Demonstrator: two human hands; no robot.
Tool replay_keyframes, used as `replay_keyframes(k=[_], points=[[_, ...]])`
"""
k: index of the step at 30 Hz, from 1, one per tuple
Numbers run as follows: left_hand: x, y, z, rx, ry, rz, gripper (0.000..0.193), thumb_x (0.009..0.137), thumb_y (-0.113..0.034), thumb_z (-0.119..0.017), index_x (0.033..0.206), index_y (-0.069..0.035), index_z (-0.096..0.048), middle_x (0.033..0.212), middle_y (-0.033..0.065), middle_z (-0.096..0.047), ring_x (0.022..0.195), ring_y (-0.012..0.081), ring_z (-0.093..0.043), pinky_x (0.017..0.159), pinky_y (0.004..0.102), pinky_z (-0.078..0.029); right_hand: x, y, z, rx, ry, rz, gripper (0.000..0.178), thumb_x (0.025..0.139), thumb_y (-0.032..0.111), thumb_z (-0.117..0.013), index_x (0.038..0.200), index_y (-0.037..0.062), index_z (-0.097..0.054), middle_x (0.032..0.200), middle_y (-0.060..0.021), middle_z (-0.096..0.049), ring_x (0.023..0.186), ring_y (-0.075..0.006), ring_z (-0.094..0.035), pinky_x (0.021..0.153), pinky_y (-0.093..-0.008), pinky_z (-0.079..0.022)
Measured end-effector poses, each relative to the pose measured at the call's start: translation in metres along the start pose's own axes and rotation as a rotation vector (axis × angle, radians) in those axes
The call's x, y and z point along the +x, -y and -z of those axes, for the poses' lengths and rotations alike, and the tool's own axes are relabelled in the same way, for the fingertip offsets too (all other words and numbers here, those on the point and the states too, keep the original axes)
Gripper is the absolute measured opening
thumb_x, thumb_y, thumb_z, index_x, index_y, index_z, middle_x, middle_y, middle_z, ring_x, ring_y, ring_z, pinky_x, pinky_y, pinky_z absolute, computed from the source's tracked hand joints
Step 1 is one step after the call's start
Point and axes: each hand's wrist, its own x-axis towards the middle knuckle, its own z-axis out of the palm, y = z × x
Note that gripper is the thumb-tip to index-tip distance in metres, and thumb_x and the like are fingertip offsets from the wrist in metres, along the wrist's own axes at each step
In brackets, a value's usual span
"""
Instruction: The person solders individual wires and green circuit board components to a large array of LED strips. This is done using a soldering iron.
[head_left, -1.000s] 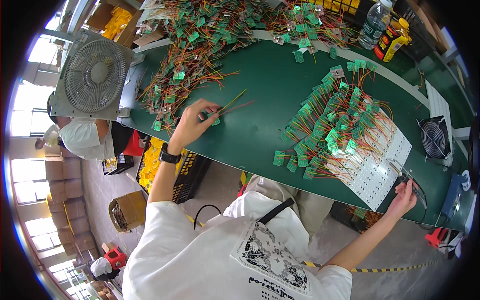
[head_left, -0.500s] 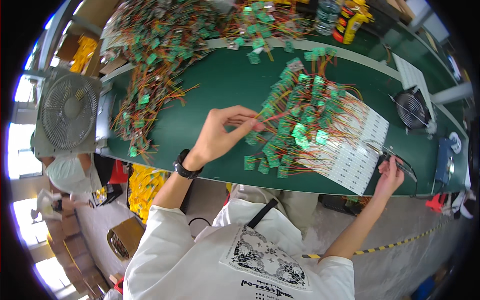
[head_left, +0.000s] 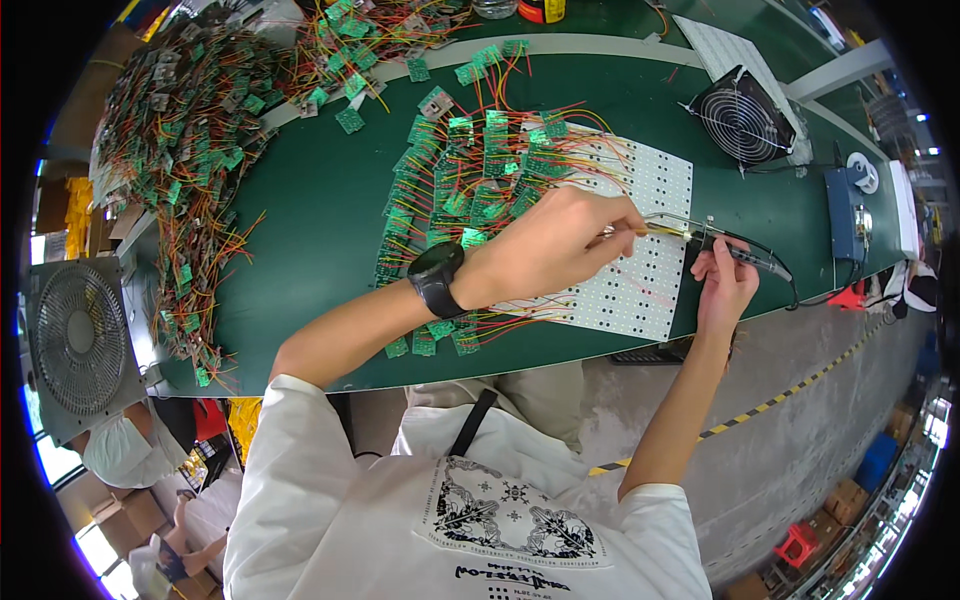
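My left hand (head_left: 555,245), with a black watch on its wrist, is closed in a pinch over the white LED panel (head_left: 640,310). A thin wire (head_left: 640,232) shows at its fingertips, close to the tip of the soldering iron. My right hand (head_left: 727,285) grips that soldering iron (head_left: 745,255), which has a curved metal feed tube and a black cable. Left of the panel, and partly under my left arm, lie rows of small green circuit boards (head_left: 495,160) with red and yellow wires. Some of their wires trail onto the panel.
A large heap of wired circuit boards (head_left: 190,130) fills the left of the green table (head_left: 310,220). A black fan (head_left: 742,118) stands at the far right, with a blue solder station (head_left: 848,220) beyond it. A grey fan (head_left: 82,335) stands by the left end.
My left hand has moved right, from the boards to the iron's tip over the panel. The right hand still grips the iron, now raised a little. The whole view has swung right.
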Motion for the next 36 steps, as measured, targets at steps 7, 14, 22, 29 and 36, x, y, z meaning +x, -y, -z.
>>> replay_keyframes(k=[7,14,22,29,36], points=[[-0.012,0.028,-0.013,0.429,-0.025,-0.188,0.009,0.079,-0.015,-0.066,0.078,-0.005,-0.066,0.069,0.0071,-0.063,0.058,0.0258,-0.060,0.050,0.0357,-0.046,0.000,0.001,-0.003,-0.038,-0.014,0.006,0.018,0.087,0.007,-0.062,0.101,-0.0047,-0.061,0.068,-0.0102,-0.062,0.054,-0.0151,-0.057,0.048,-0.0235,-0.042],[-0.011,0.040,-0.011,0.495,-0.044,-0.140,0.006,0.076,-0.013,-0.065,0.077,-0.006,-0.065,0.072,0.0049,-0.063,0.056,0.0250,-0.060,0.049,0.0353,-0.046,-0.003,-0.001,-0.001,0.005,-0.009,0.073,0.021,0.087,0.006,-0.061,0.103,-0.0070,-0.058,0.071,-0.0122,-0.062,0.054,-0.0190,-0.058,0.049,-0.0272,-0.043],[-0.009,0.046,-0.013,0.525,-0.016,-0.112,0.009,0.078,-0.012,-0.063,0.080,-0.004,-0.063,0.071,0.0069,-0.061,0.056,0.0255,-0.060,0.048,0.0361,-0.046,-0.011,0.010,-0.004,-0.042,-0.035,0.171,0.024,0.085,0.005,-0.059,0.104,-0.0088,-0.056,0.084,-0.0139,-0.063,0.054,-0.0213,-0.058,0.048,-0.0290,-0.044],[-0.009,0.048,-0.015,0.584,0.031,-0.093,0.008,0.079,-0.012,-0.063,0.083,-0.005,-0.062,0.071,0.0055,-0.060,0.054,0.0238,-0.059,0.047,0.0352,-0.046,-0.013,-0.001,0.007,-0.018,0.135,0.059,0.027,0.085,0.007,-0.061,0.105,-0.0096,-0.055,0.080,-0.0158,-0.062,0.053,-0.0205,-0.058,0.046,-0.0294,-0.045],[-0.008,0.048,-0.016,0.561,0.018,-0.087,0.007,0.077,-0.010,-0.064,0.081,-0.006,-0.060,0.069,0.0051,-0.059,0.055,0.0231,-0.058,0.047,0.0348,-0.046,-0.011,0.001,0.008,-0.021,0.179,0.041,0.027,0.085,0.005,-0.061,0.107,-0.0100,-0.054,0.078,-0.0153,-0.062,0.053,-0.0191,-0.057,0.048,-0.0297,-0.047]])
